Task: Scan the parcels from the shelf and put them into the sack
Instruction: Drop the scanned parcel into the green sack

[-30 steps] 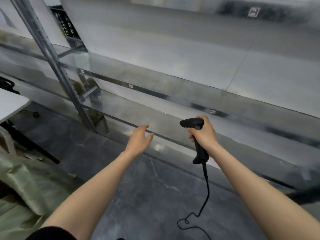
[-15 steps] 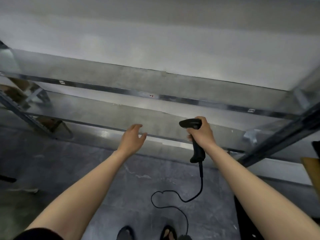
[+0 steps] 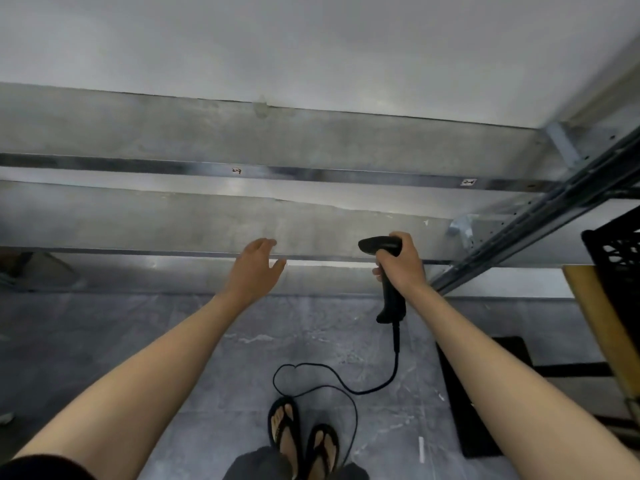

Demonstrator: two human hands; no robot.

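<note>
From the head view, a black pistol-shaped plastic barcode scanner is sitting in the right hand, whose fingers are wrapping its handle. Its long axis is running from the head, up by the shelf edge, down towards the person, and its nose is pointing left. A thin black cable is hanging from the scanner's butt and looping over the grey stone-patterned floor.

Left of the scanner, the left hand is hovering with its fingers loosely spread, gripping nothing. Beyond the scanner, the grey galvanised metal shelf is stretching across in two bare tiers, with a small white label on the upper rail. Right of the scanner, a perforated metal upright is slanting down, with a black latticed plastic crate and a tan wooden board further right. Below the scanner, feet in black flip-flops are standing beside a black floor mat.
</note>
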